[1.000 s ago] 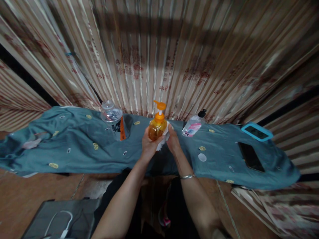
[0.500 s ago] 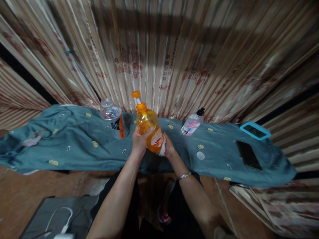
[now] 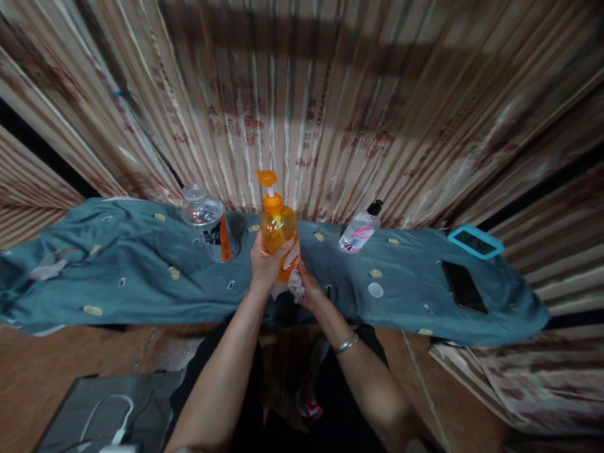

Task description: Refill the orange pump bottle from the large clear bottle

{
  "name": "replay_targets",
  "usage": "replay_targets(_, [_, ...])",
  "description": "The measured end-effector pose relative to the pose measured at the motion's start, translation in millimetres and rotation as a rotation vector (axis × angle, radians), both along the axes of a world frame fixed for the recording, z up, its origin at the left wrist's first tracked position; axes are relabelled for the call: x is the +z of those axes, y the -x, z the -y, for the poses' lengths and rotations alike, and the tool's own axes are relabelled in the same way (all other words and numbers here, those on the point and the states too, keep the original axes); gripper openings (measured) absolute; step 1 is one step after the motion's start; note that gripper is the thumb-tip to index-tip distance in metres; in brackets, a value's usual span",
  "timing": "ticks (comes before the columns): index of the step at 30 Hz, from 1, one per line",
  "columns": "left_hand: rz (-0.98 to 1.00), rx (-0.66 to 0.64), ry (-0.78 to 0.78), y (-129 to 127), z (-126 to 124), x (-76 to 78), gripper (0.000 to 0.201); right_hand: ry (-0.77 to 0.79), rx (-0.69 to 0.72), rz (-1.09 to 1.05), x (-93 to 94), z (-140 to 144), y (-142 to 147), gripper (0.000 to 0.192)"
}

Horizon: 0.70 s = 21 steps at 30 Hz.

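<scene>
An orange pump bottle is held in front of me, nearly upright over the cloth-covered table. My left hand is wrapped round its left side, thumb across the front. My right hand is closed on a crumpled white cloth or tissue, pressed against the bottle's lower right side. Part of the bottle's label is hidden by the left thumb and the white wad. A clear plastic jug with a black and orange label stands left of the bottle. To the right is a clear bottle with a black pump.
Teal patterned cloth covers the long narrow table. On its right lie a white disc, a dark phone and a blue-framed device. A striped curtain hangs behind. A grey box with a white cable stands lower left.
The orange bottle has turned from leaning left to nearly upright. My right hand has slid the white wad slightly down and left along its lower side. The view has shifted slightly.
</scene>
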<state>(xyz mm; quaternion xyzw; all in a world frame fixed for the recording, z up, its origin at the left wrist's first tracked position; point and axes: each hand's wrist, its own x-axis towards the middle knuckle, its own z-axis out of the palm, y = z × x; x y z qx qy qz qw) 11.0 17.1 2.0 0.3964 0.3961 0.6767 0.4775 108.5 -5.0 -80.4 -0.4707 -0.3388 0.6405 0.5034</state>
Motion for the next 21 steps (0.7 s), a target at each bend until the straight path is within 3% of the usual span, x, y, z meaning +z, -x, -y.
replay_targets(4, [-0.027, 0.049, -0.016, 5, 1, 0.8, 0.061, -0.026, -0.025, 0.312, -0.1, 3, -16, 0.055])
replay_targets(10, [-0.116, 0.129, 0.002, 15, 3, 0.9, 0.059, -0.154, -0.116, 0.660, 21.7, 13, -41, 0.038])
replay_targets(11, [-0.098, 0.124, 0.003, 16, 3, 1.3, 0.059, -0.188, -0.147, 0.702, 25.7, 14, -44, 0.044])
replay_targets(13, [-0.056, 0.095, -0.009, 16, 4, 2.1, 0.060, -0.296, -0.182, 0.768, 32.3, 16, -46, 0.074])
replay_targets(16, [-0.038, 0.052, -0.031, 11, 5, 2.1, 0.060, -0.476, -0.121, 0.769, 38.1, 21, -42, 0.114])
replay_targets(19, [-0.043, 0.007, -0.026, 0, 7, 0.8, 0.062, -0.525, -0.086, 0.704, 41.7, 25, -34, 0.135])
replay_targets(21, [-0.039, -0.040, -0.027, -10, 10, 0.6, 0.064, -0.519, -0.121, 0.663, 43.9, 25, -33, 0.138])
